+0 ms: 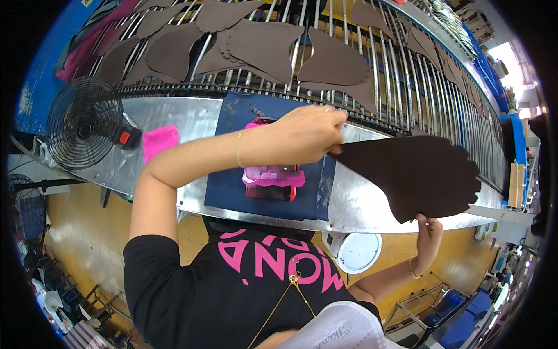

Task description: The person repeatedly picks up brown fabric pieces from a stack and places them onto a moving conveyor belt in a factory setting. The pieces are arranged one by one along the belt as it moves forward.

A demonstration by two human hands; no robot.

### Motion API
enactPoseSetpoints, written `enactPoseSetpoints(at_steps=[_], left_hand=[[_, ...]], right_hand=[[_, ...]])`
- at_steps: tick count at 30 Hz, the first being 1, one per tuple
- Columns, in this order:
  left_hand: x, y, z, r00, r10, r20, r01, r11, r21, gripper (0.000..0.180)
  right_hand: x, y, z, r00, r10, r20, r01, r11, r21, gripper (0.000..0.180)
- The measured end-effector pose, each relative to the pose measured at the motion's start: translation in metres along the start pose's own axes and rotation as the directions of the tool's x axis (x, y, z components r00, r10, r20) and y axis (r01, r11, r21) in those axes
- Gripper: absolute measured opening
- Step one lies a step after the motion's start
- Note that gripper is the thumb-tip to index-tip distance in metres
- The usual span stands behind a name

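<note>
A dark brown cut piece of leather-like sheet (pixel 421 174) with a scalloped right end is stretched between my hands above the metal table. My left hand (pixel 314 132) reaches across to the right and pinches its narrow left tip. At its lower edge, near the scalloped end, my right hand (pixel 429 232) grips it between thumb and fingers. Beneath my left forearm lies a pink and red object (pixel 273 180) on a dark blue mat (pixel 232 168). My wrist partly covers that object, and I cannot make out its kind.
Beyond the table runs a conveyor of metal rods (pixel 401 87) carrying several similar brown pieces (pixel 256 43). A wire-caged fan (pixel 84 122) stands at the left beside a bright pink cloth (pixel 160 142). The metal table's front edge (pixel 372 227) curves before me, with a round white thing (pixel 359 253) below it.
</note>
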State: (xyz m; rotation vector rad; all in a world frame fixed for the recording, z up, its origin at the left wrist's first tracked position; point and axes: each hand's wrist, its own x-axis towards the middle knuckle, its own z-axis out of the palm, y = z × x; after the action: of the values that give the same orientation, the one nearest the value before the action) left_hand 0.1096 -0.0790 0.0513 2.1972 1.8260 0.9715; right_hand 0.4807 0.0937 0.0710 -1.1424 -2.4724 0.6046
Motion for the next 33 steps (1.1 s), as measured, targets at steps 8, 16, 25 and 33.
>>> enactPoseSetpoints(at_steps=[8,16,25,33], left_hand=[[0.109,-0.004,-0.052,0.859,0.407,-0.312,-0.240,0.857,0.456,0.003],[0.065,-0.028,-0.140,0.757,0.214,-0.618,-0.006,0.947,0.321,0.043],[-0.100,-0.062,-0.129,0.622,-0.437,-0.650,0.575,0.818,-0.001,0.041],[-0.159,-0.077,-0.104,0.464,-0.597,-0.654,0.660,0.726,-0.195,0.045]], right_hand=[[0.061,-0.056,-0.031,0.979,0.130,-0.160,-0.058,0.918,0.393,0.020],[0.169,-0.073,0.152,0.993,0.115,0.040,-0.076,0.332,0.940,0.042],[0.275,-0.094,0.323,0.948,0.231,0.217,-0.179,-0.174,0.968,0.041],[0.245,-0.110,0.288,0.900,0.397,0.178,-0.161,-0.077,0.984,0.041]])
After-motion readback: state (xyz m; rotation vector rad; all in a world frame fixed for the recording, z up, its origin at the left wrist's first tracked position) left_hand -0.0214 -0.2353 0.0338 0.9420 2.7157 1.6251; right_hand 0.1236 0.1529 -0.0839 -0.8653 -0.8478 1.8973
